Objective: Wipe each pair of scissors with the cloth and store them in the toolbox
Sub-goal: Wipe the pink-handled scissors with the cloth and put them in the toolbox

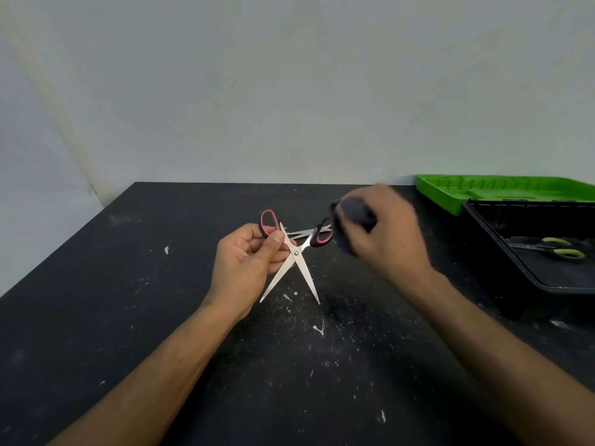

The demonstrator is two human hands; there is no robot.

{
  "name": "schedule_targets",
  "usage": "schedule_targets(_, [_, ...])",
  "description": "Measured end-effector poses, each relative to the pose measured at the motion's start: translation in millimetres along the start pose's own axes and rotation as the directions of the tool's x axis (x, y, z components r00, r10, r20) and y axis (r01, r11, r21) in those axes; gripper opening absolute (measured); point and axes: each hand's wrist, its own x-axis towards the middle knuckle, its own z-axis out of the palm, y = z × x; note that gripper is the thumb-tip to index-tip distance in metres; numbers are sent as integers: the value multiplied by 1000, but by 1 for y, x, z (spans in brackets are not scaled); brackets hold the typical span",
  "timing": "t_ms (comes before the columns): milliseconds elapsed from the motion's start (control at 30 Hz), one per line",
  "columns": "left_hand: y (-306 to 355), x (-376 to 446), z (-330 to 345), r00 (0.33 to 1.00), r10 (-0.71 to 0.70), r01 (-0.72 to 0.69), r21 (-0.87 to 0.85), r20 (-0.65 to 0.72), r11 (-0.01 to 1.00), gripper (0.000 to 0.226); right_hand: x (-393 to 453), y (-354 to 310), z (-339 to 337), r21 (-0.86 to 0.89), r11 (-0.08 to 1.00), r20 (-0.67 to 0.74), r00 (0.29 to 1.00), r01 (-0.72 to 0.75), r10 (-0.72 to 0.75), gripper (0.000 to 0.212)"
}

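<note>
My left hand holds a pair of red-and-black-handled scissors near the pivot, blades spread wide and pointing toward me above the table. My right hand grips a dark grey cloth, blurred, right beside the scissors' right handle loop. Behind them another pair of scissors lies on the table, mostly hidden. The black toolbox stands open at the right with a green-handled pair of scissors lying inside.
The toolbox's green lid lies open behind it at the table's far right edge. The black table is speckled with white paint marks. A pale wall rises behind the table's far edge.
</note>
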Motion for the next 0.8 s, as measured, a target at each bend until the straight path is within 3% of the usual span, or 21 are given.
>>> schedule_targets(100, [-1,-2,2,1000,-8,8,1,20,1000,7,-20,-13,13,-50,979,246,952,200,-182,20])
schedule_targets(267, [2,0,0,1000,0,-1,18,27,1000,8,-2,17,8,-39,999,99,995,-4,8,18])
schedule_targets(367, [2,0,2,1000,-13,13,-5,19,1000,9,-11,8,10,6,1000,25,999,-26,26,14])
schedule_targets(500, [3,-2,0,999,-6,7,-16,35,1000,8,-24,2,17,14,997,174,982,71,-72,19])
schedule_targets(600, [2,0,-1,999,9,-10,24,30,1000,8,-9,13,7,146,980,34,991,-134,131,6])
schedule_targets(633, [2,0,-2,999,21,-22,42,24,999,8,-6,12,3,234,944,19,971,-234,236,4])
schedule_targets(700, [1,0,-1,998,51,-52,69,20,996,8,-6,2,-1,504,748,177,899,-432,400,20])
schedule_targets(767, [0,0,-1,998,63,-65,65,25,996,9,-13,-10,0,667,528,398,850,-526,344,25])
schedule_targets(800, [0,-1,-1,998,62,-63,59,31,996,8,-16,-11,2,677,494,464,837,-546,289,22])
